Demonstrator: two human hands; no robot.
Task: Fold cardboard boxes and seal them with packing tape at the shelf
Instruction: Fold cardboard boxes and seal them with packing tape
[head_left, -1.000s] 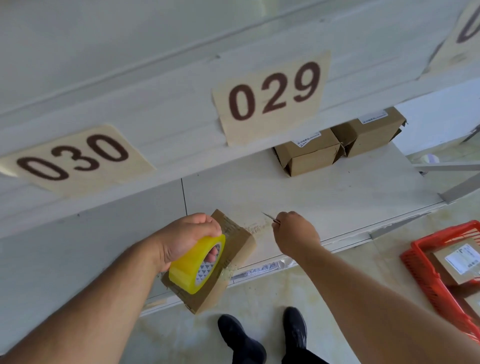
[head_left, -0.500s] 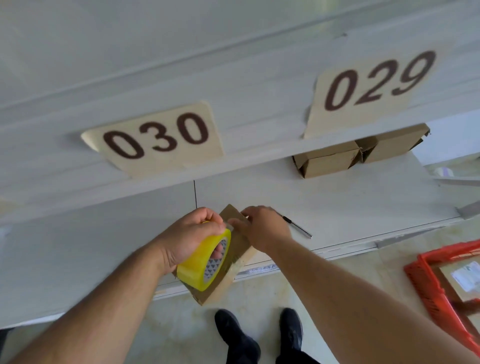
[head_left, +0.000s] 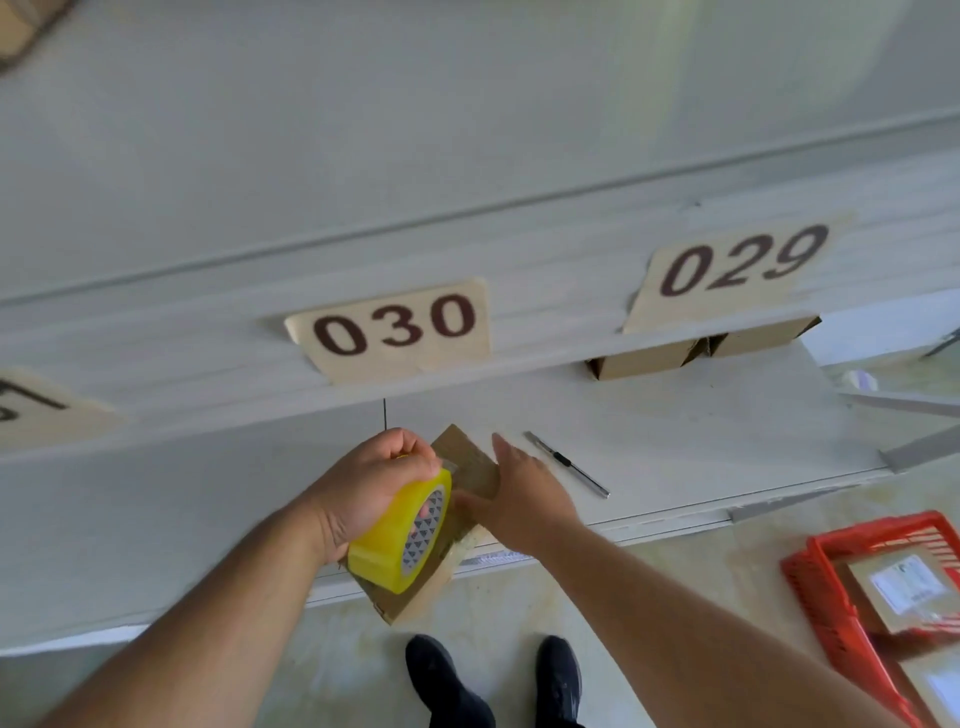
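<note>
1. While the left hand (head_left: 371, 486) grips the yellow tape roll (head_left: 402, 535) with fingers curled over its rim, the roll rests on top of the cardboard box (head_left: 470, 470).
2. Box: small, brown, lying at the front edge of the white shelf (head_left: 701, 441), its near corner overhanging that edge twd. the floor. Clear tape shows on its top face, betw. the two hands.
3. Right hand (head_left: 522, 493): fingers straight and flat, palm down on the box's right side, pressing it; fingertips point twd. the back of the shelf.
4. Utility knife (head_left: 566, 464): slim, grey w/ dark mid-section, lying loose on the shelf just right of the right hand, not touched; it runs diagonally from back-left to front-right.
5. Two more cardboard boxes (head_left: 701, 351): side by side at the back of the same shelf, twd. its right end, partly hidden by the shelf edge above.
6. Labels on the upper shelf's front edge: "030" (head_left: 395, 327) above the hands, "029" (head_left: 737, 267) to the right; a third label (head_left: 36, 405) at far left is cut off, unreadable.
7. Red plastic basket (head_left: 821, 561): on the floor at lower right, well apart from the shelf work; holds brown parcels w/ white stickers (head_left: 904, 582).
8. Person's black shoes (head_left: 493, 680): on the pale floor below the shelf's front edge.
</note>
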